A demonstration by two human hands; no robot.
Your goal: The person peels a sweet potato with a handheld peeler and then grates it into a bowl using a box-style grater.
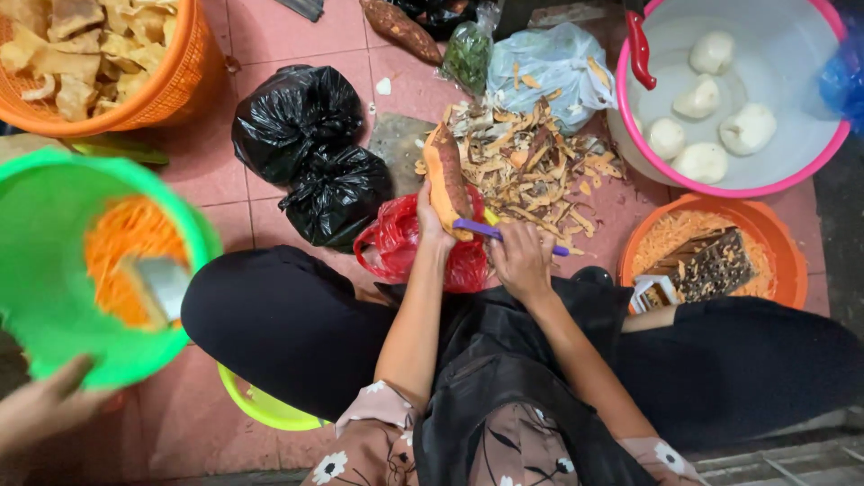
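My left hand grips an orange sweet potato, partly peeled, held upright over the floor. My right hand holds a purple-handled peeler laid against the potato's lower end. A heap of brown and orange peelings lies on the pink tiled floor just beyond the potato. A red plastic bag sits under my hands, in front of my crossed legs in black trousers.
A pink-rimmed basin holds several peeled white tubers. An orange bowl has a metal grater and shreds. Two black bags lie left. Another person's hand holds a green bowl of orange shreds. An orange basket holds chips.
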